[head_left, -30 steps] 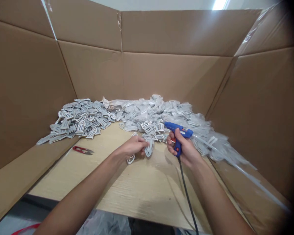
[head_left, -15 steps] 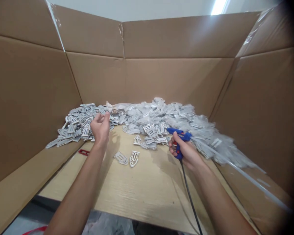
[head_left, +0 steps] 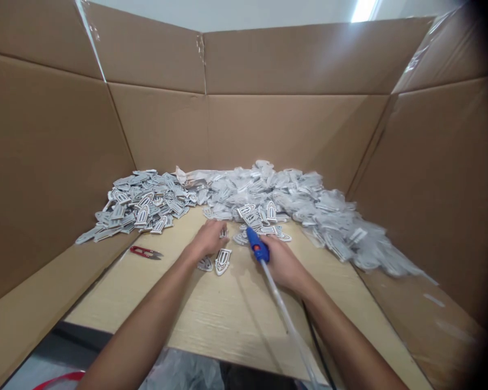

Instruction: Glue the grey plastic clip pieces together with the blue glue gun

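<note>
Fingers of the left hand (head_left: 208,238) curl at a small arched piece (head_left: 223,233); whether they pinch it, I cannot tell. Fingers of the right hand (head_left: 282,261) wrap around a blue glue gun (head_left: 258,249). Just this side of the left fingers, two arched pieces (head_left: 223,262) lie on the table (head_left: 228,319); farther left sit red snips (head_left: 149,253); beyond the right fingers spreads a plastic-wrapped pile (head_left: 333,214)

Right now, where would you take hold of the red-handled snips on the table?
Probably by the red handles, coming from the person's left: the snips lie flat, handles toward the left, with the grey blades pointing right, best kept clear of fingers.
</note>
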`<action>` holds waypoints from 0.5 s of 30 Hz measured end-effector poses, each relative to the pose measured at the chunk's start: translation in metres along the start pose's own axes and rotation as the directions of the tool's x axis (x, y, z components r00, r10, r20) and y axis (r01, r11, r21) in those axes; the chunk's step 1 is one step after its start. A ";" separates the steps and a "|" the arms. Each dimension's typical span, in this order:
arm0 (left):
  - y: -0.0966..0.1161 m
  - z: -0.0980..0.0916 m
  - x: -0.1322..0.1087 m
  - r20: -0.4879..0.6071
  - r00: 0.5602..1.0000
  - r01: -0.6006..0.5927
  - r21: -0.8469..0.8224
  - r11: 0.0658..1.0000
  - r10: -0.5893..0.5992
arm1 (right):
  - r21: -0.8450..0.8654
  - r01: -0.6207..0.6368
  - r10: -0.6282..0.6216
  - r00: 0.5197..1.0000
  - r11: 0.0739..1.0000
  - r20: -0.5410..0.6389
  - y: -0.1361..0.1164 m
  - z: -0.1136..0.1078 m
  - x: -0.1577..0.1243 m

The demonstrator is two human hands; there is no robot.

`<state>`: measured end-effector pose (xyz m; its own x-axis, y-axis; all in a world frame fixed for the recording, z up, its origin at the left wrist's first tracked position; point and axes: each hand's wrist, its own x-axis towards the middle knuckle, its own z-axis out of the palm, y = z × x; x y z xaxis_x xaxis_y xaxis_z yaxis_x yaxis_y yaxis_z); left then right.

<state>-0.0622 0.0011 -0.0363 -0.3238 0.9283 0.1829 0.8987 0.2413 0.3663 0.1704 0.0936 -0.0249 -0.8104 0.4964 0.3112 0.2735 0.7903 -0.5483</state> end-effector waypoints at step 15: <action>-0.003 -0.005 0.011 -0.277 0.910 0.138 -0.498 0.856 -0.308 | -0.053 0.004 0.002 0.993 0.999 0.119 0.005 0.013 0.013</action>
<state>-0.0697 0.0091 -0.0308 -0.6533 0.6923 0.3063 0.5771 0.1935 0.7934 0.1538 0.0990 -0.0337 -0.8655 0.4521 0.2157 0.2975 0.8104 -0.5048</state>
